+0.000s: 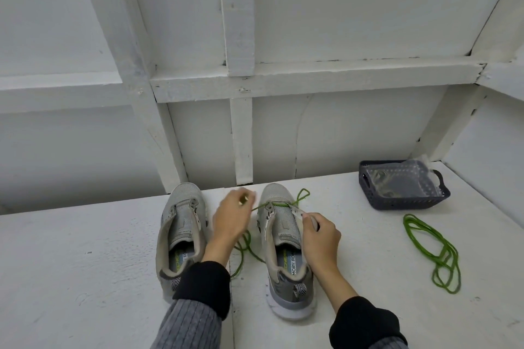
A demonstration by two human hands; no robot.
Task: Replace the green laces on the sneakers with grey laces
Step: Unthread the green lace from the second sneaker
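Left shoe (pixel 181 232) bare, its green lace (pixel 431 252) lying loose. Right shoe (pixel 286 249): last lace (pixel 279 204) at toe eyelets; left hand (pixel 231 219) pinches it, right hand (pixel 320 235) grips the eyestay. Grey relacing pending.

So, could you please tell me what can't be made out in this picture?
- Head view: left hand fingertips are motion-blurred, so its grip on the green lace is unclear.
- Basket contents: hidden under a glary plastic bag.
- Right hand covers part of the right sneaker.
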